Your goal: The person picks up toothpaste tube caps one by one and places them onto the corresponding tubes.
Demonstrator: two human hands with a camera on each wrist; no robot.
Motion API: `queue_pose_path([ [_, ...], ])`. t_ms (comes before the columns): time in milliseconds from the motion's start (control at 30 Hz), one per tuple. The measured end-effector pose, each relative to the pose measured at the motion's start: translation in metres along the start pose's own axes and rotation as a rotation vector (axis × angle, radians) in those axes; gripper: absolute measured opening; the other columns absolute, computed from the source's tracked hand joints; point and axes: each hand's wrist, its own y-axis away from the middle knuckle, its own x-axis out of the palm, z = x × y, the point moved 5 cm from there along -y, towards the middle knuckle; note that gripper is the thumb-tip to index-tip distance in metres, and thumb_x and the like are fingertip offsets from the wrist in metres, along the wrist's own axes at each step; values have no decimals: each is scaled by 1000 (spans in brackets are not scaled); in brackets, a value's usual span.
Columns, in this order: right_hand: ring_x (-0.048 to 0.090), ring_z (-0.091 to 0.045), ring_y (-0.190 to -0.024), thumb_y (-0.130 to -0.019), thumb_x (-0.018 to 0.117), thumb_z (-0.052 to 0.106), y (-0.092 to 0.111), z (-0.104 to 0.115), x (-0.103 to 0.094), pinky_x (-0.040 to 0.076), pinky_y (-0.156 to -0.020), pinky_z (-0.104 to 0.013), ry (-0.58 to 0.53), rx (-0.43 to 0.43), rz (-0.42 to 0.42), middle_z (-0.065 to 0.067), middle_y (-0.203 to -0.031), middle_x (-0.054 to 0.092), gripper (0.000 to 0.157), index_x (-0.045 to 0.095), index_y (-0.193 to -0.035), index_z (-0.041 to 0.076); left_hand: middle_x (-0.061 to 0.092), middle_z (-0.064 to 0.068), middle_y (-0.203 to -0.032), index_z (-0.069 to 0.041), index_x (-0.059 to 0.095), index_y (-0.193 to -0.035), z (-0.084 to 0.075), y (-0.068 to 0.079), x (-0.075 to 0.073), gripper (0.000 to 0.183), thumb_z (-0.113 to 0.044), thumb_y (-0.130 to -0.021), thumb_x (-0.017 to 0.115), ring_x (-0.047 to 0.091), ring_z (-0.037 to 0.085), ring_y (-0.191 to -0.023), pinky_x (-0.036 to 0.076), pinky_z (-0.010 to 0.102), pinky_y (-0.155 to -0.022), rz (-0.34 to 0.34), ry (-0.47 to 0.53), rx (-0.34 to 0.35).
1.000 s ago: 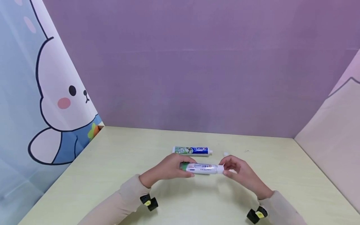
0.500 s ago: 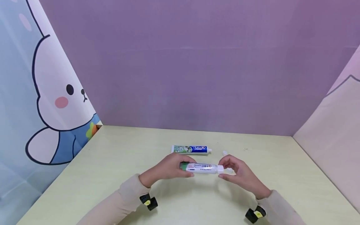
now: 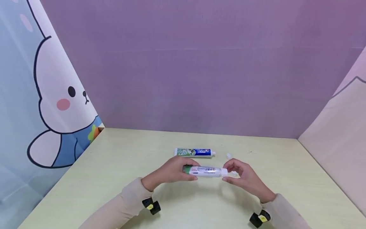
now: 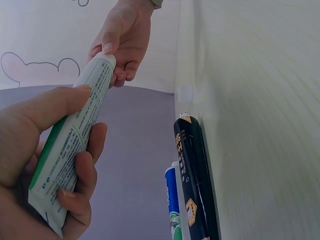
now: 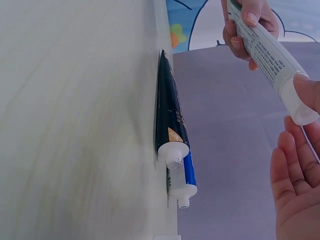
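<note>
A purple panel (image 3: 183, 70) is set behind the pale table (image 3: 128, 146), over which both forearms are extended. The body of the white-and-green tube (image 3: 204, 171) is gripped in the curled left hand (image 3: 178, 170), above the table, with its capped end pointed at the right hand (image 3: 247, 176). The white cap (image 3: 224, 172) is met there by the thumb and bent fingers; how firmly it is pinched cannot be told. If the tube were squeezed too hard, paste could be forced out once the cap was loosened; if it were held too lightly, the whole tube could be spun by a twist.

Upside-down characters that seem to read 小苏打 are carried on the held tube; its fine print is too small to be read. The dark tube (image 4: 194, 167), laid on the table, is marked with gold characters, 王 apparently among them, and a hexagon. On the blue-and-green tube (image 3: 194, 152), laid beyond it, the white lettering may be Crest. Both nozzles are left bare.

Near the right hand a loose cap (image 3: 229, 156) and a small white piece (image 3: 233, 173) are seen; either could be knocked by the fingers, or confused with a dropped cap.
</note>
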Motion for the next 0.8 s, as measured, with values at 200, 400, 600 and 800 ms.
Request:
queue_pose_path([
  [200,58,-6,-83,-76,74,-3,0,1,-1,50,-76,-23,6,-5,0,5,-95,62,26,60,-98,2,69,-8,-102,-20,69,-109,1,-1,1,31,-28,-80,76,54,2,-75,43,18,-63,4,2,-6],
  [400,58,-7,-84,-78,72,-4,-2,3,0,50,-77,-23,-3,-15,6,6,-99,61,26,60,-101,1,69,-8,-100,-20,70,-108,1,-2,-2,30,-28,-80,76,55,3,-75,43,19,-63,-6,-14,-4],
  [600,59,-6,-84,-80,70,-3,-2,4,-1,49,-76,-22,16,-7,19,9,-101,64,26,62,-104,0,69,-8,-100,-19,70,-108,0,0,-3,31,-28,-80,76,54,3,-74,43,18,-62,-6,-13,-6],
  [800,58,-5,-86,-79,71,-3,-3,6,-4,48,-77,-20,35,-8,-3,10,-103,64,28,63,-106,1,68,-7,-100,-19,69,-108,-1,0,-5,30,-27,-80,76,54,3,-75,43,18,-62,-18,-15,-3],
])
